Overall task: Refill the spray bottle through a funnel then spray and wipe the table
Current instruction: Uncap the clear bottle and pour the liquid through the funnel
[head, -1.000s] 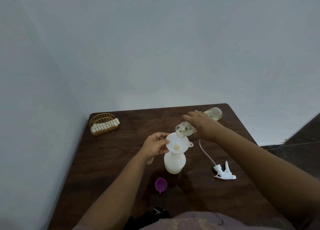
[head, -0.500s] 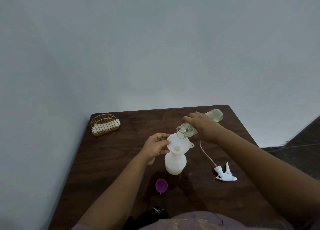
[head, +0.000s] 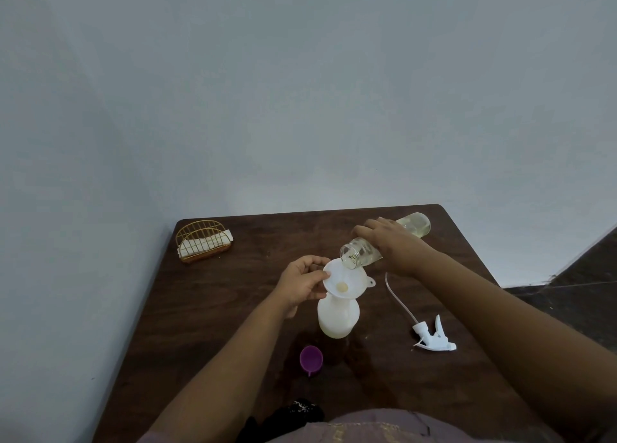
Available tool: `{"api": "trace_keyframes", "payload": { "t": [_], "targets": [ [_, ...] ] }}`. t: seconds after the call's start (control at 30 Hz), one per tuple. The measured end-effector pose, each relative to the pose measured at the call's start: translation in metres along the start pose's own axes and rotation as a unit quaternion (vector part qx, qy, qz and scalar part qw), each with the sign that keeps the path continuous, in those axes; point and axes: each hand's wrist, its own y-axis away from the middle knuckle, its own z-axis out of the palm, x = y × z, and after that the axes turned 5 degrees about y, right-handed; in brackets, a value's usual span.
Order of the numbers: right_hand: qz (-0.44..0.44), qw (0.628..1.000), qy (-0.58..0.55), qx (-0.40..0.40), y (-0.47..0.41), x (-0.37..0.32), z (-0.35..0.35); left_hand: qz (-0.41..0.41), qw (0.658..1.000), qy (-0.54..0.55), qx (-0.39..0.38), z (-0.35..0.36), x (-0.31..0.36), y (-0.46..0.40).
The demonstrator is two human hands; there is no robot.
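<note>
Our left hand (head: 302, 284) pinches the funnel (head: 344, 282) rim atop the spray bottle (head: 338, 317) mid-desk (head: 233, 309); right hand (head: 389, 242) grips the tipped refill bottle (head: 359, 255). We'd pour slow and stay centered so nothing overflows.

The light is soft and rather dim, with a cool grey cast over the wall (head: 300, 92), which is brightest low down just behind the far edge of the table (head: 217, 309) and darkens toward the upper corners. Shadows are faint and diffuse; a soft dark patch lies on the wood near the spray bottle (head: 338, 319). The dark tabletop takes only a dull sheen near its middle. The white funnel (head: 344, 284) is nearly washed out, its surface detail lost. The clear bottle (head: 414, 225) shows pale highlights. Wide-angle distortion bends the table edges outward and stretches the forearms at the near corners. Detail is slightly soft throughout, with mild compression smearing.
</note>
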Motion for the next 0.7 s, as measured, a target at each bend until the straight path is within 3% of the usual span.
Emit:
{"api": "trace_keyframes", "payload": {
  "t": [0.2,0.5,0.7],
  "targets": [
    [0.015,1.0,-0.018,-0.003,0.002,0.0,0.005,0.03,0.999,-0.018,-0.006,0.005,0.001,0.0],
    [0.081,0.996,-0.03,0.014,0.014,-0.006,0.011,0.11,0.962,-0.244,-0.054,0.007,-0.006,0.002],
    [0.135,0.988,-0.075,0.01,0.021,-0.011,0.011,0.129,0.962,-0.235,-0.056,0.008,-0.008,0.003]
  ]
}}
